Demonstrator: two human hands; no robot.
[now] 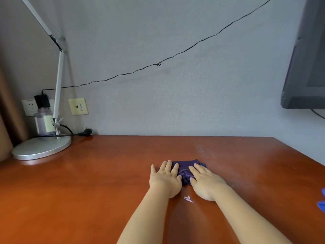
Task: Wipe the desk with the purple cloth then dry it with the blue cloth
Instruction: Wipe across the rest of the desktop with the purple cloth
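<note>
The purple cloth (189,166) lies bunched on the reddish-brown wooden desk (88,182), right of centre. My left hand (165,178) rests flat with its fingers on the cloth's left part. My right hand (204,182) presses flat on the cloth's right part. Both palms face down, side by side, and cover much of the cloth. A bit of the blue cloth (321,202) shows at the right edge of the view, on the desk.
A silver desk lamp with a round base (42,148) stands at the back left, a bottle (44,122) behind it near wall sockets. A dark monitor (306,67) hangs at the right. A black cable crosses the wall. A small pale mark (188,199) lies between my wrists.
</note>
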